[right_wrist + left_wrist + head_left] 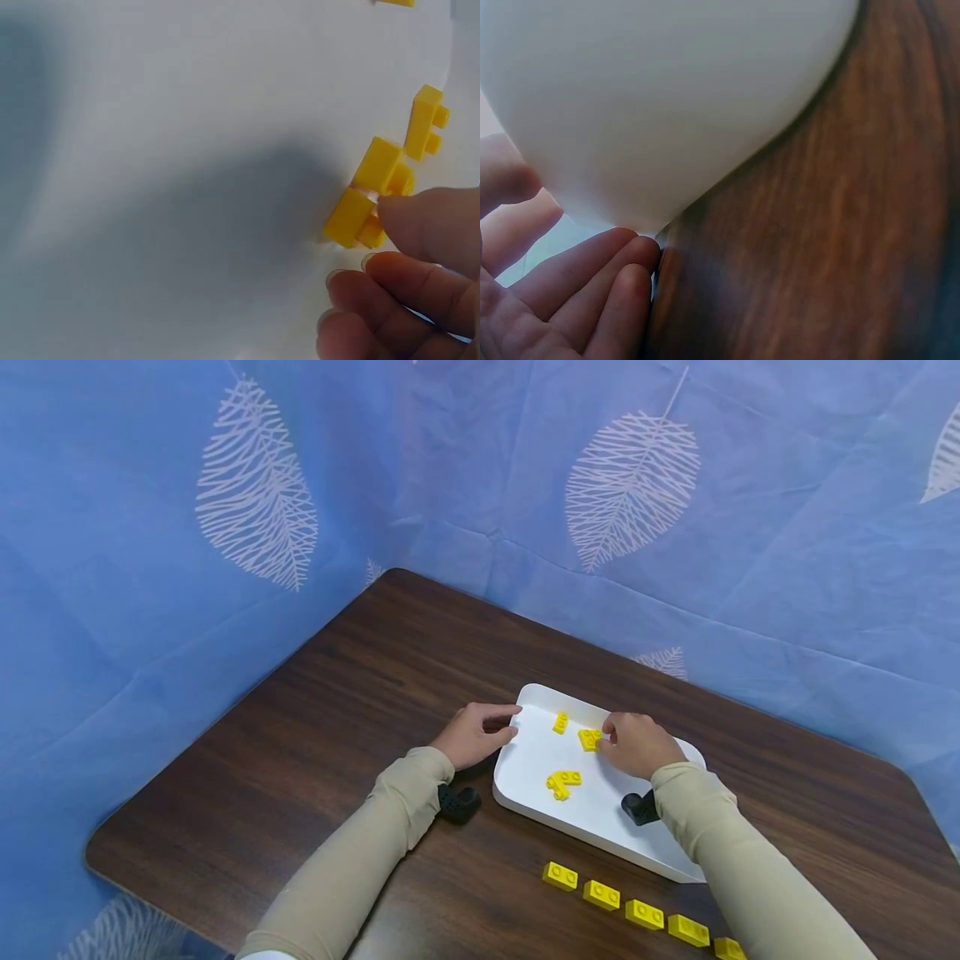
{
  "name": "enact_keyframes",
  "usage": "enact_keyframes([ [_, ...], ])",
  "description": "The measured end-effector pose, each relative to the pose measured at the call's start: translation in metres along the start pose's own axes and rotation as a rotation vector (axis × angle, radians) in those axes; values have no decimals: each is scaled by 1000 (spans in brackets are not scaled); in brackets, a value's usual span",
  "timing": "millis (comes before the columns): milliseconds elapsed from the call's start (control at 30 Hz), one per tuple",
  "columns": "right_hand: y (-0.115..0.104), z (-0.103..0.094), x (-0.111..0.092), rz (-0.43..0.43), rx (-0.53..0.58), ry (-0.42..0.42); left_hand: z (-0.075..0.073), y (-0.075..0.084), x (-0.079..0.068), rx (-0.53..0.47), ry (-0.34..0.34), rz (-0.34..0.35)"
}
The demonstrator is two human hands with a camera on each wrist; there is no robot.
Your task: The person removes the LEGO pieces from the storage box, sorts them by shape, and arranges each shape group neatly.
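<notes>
A shallow white tray (543, 806) stands on the dark wooden table. My left hand (474, 733) is at its left end, fingers fairly straight, fingertips against the tray's outer wall (667, 112) and at the rim. Over the tray, my right hand (640, 745) has thumb and forefinger around a small yellow toy brick (349, 217), which lies right beside a second yellow brick (377, 163). Another single brick (560, 722) lies further left in the tray, and a small cluster of yellow bricks (561, 783) sits nearer the front.
In front of the tray, several yellow two-stud bricks (602, 895) form a slanting row on the table (315, 718). The right forearm partly covers the row's right end. Blue cloth with white leaf prints (450, 460) hangs behind the table.
</notes>
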State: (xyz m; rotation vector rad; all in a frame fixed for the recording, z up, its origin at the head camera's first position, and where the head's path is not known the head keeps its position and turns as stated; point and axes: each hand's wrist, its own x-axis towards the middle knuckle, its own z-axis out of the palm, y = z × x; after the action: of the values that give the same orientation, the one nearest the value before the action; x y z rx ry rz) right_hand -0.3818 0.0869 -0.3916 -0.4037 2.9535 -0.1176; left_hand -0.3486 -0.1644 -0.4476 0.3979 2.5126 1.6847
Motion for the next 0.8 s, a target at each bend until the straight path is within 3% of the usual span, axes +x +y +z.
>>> enact_keyframes([
  [233, 3, 4, 2, 44, -18, -43, 2, 3, 1, -10, -3, 16],
  [433, 6, 4, -2, 24, -9, -41, 4, 4, 2, 4, -7, 1],
  [633, 8, -5, -17, -3, -15, -25, 5, 2, 1, 1, -2, 16],
  [800, 7, -15, -41, -59, -37, 36, 2, -1, 0, -16, 4, 39],
])
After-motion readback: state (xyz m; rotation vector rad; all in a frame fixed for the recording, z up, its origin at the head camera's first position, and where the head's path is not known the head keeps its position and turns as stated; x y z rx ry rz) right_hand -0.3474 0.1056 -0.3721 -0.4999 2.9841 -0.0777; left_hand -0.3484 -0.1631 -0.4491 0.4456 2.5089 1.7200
